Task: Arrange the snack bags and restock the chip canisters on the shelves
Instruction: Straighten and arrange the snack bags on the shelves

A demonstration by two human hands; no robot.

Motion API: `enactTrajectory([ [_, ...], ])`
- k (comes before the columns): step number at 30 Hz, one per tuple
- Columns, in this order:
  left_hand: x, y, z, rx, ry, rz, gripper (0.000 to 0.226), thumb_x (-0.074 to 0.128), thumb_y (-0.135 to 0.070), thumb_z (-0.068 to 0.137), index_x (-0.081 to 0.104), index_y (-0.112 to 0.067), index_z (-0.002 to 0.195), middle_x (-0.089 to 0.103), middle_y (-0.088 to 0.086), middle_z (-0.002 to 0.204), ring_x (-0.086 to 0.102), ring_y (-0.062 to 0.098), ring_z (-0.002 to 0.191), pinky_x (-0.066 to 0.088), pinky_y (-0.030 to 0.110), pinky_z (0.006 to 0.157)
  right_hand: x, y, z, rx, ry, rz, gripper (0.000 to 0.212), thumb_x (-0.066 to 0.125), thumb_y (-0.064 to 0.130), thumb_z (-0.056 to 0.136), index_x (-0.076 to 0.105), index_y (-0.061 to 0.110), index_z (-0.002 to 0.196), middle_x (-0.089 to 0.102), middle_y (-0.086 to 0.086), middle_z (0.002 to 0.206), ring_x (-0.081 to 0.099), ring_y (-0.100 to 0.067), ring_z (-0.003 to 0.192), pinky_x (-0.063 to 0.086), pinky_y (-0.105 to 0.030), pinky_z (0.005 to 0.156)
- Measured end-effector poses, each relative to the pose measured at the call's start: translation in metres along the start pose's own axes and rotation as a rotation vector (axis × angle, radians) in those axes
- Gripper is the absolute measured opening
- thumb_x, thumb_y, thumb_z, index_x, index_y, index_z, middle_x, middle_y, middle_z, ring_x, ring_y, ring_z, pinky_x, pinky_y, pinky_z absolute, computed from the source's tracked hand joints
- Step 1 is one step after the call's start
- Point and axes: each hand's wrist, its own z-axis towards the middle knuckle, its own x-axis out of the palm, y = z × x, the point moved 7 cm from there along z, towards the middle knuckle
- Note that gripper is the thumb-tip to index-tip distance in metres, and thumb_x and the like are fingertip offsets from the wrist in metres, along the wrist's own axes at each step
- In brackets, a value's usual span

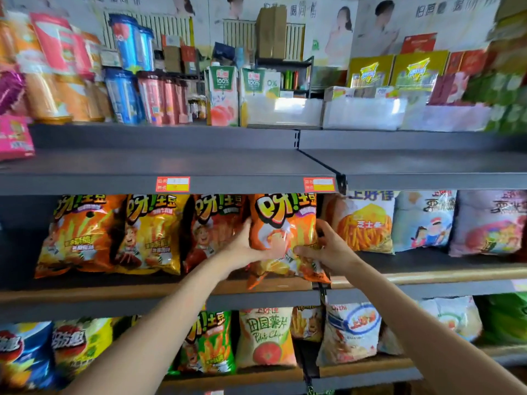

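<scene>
A person stands facing grey metal store shelves and holds one orange, crinkly foil snack bag [281, 238] upright at the right end of the wood-edged middle shelf [142, 292]. The left hand [246, 246] cups the bag's lower left side with the thumb up along its edge. The right hand [328, 248] pinches its lower right corner, fingers curled onto the foil. Both hands are clamped on this bag, one on each side.

The bag's bottom hangs over the shelf's front lip, so it seems not yet seated. To finish well, I judge it should be eased back until its base rests flat on the board, label facing out and upright, then lined up with its neighbours without crushing the contents.

Counts: three matching orange and yellow foil bags [114, 238] already stand in a row to the left of the held one, making four of that brand there. To the right on the same level stand three pillowy bags [422, 220]: one yellow, one pale blue, one lilac. The dark grey shelf above [171, 166] carries two red and yellow price tags [172, 184]. On the top shelf, tall blue and red chip canisters [134, 72] are stacked, too blurred to count exactly. The lowest shelf holds at least seven mixed bags [265, 337].
</scene>
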Motion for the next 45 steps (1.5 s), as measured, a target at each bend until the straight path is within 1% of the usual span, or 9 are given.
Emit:
enactTrajectory([
  [16, -0.005, 0.012, 0.048, 0.116, -0.186, 0.368, 0.113, 0.084, -0.023, 0.065, 0.009, -0.018, 0.148, 0.034, 0.004, 0.148, 0.039, 0.02, 0.133, 0.036, 0.031, 0.105, 0.01, -0.015, 0.051, -0.068, 0.033, -0.13, 0.086, 0.071, 0.027, 0.082, 0.014, 0.025, 0.146, 0.059, -0.003, 0.121, 0.057, -0.023, 0.112, 0.049, -0.037, 0.094],
  [18, 0.0, 0.021, 0.044, 0.098, -0.152, 0.423, 0.116, 0.086, -0.028, 0.061, 0.01, -0.016, 0.148, 0.038, 0.006, 0.146, 0.044, 0.023, 0.129, 0.041, 0.04, 0.105, 0.015, -0.027, 0.048, -0.035, 0.071, -0.167, 0.076, 0.07, 0.03, 0.082, 0.023, 0.023, 0.141, 0.06, -0.002, 0.118, 0.059, -0.021, 0.106, 0.051, -0.029, 0.086],
  [21, 0.004, 0.03, 0.04, 0.079, -0.08, 0.456, 0.115, 0.085, -0.03, 0.063, 0.009, -0.013, 0.148, 0.037, 0.004, 0.146, 0.043, 0.02, 0.13, 0.038, 0.031, 0.105, 0.019, -0.038, 0.042, 0.013, 0.137, -0.252, 0.071, 0.069, 0.04, 0.081, 0.03, 0.019, 0.137, 0.056, 0.005, 0.1, 0.057, -0.01, 0.077, 0.044, -0.014, 0.058],
  [26, 0.003, 0.028, 0.03, 0.048, -0.082, 0.492, 0.095, 0.076, -0.032, 0.075, 0.016, -0.012, 0.146, 0.037, 0.004, 0.146, 0.041, 0.019, 0.13, 0.034, 0.022, 0.097, 0.011, -0.038, 0.041, 0.013, 0.103, -0.308, 0.086, 0.068, 0.048, 0.078, 0.023, 0.014, 0.143, 0.054, -0.005, 0.119, 0.054, -0.019, 0.098, 0.046, -0.028, 0.08],
  [29, -0.01, 0.023, 0.012, 0.082, -0.212, 0.543, 0.077, 0.067, -0.039, 0.082, 0.025, -0.014, 0.142, 0.05, 0.005, 0.133, 0.058, 0.022, 0.108, 0.047, 0.032, 0.088, -0.007, -0.022, 0.034, -0.119, -0.12, -0.238, 0.087, 0.072, 0.042, 0.077, 0.025, 0.01, 0.143, 0.045, -0.01, 0.132, 0.048, -0.022, 0.118, 0.04, -0.029, 0.093],
  [32, -0.026, 0.021, -0.012, 0.211, -0.43, 0.61, 0.044, 0.061, -0.027, 0.089, 0.044, -0.008, 0.124, 0.058, 0.001, 0.098, 0.061, 0.023, 0.082, 0.045, 0.032, 0.065, -0.013, 0.002, 0.012, -0.32, -0.384, -0.266, 0.061, 0.07, 0.031, 0.082, 0.039, 0.003, 0.127, 0.045, -0.013, 0.121, 0.054, -0.027, 0.104, 0.045, -0.033, 0.077],
  [36, -0.032, 0.031, -0.039, 0.304, -0.56, 0.582, 0.033, 0.059, -0.005, 0.085, 0.047, -0.003, 0.116, 0.058, 0.004, 0.092, 0.059, 0.025, 0.086, 0.046, 0.035, 0.071, 0.024, 0.021, -0.022, -0.605, -0.449, -0.481, 0.036, 0.05, 0.032, 0.088, 0.044, 0.004, 0.11, 0.049, -0.017, 0.101, 0.055, -0.035, 0.067, 0.045, -0.037, 0.041],
  [40, -0.003, 0.047, -0.077, 0.517, -0.487, 0.621, 0.029, 0.046, -0.01, 0.085, 0.05, -0.002, 0.112, 0.053, 0.005, 0.09, 0.049, 0.015, 0.083, 0.04, 0.027, 0.076, 0.07, 0.009, -0.049, -0.738, -0.347, -0.61, 0.024, 0.044, 0.024, 0.085, 0.039, 0.013, 0.105, 0.052, -0.014, 0.097, 0.056, -0.035, 0.059, 0.04, -0.033, 0.032],
  [45, 0.068, 0.146, -0.135, 0.453, -0.146, 0.673, 0.024, 0.043, -0.012, 0.087, 0.052, -0.005, 0.108, 0.054, 0.01, 0.088, 0.043, 0.017, 0.081, 0.033, 0.024, 0.071, 0.134, -0.089, -0.104, -0.496, -0.098, -0.581, 0.022, 0.042, 0.018, 0.085, 0.045, 0.007, 0.104, 0.053, -0.018, 0.099, 0.053, -0.034, 0.053, 0.035, -0.028, 0.032],
])
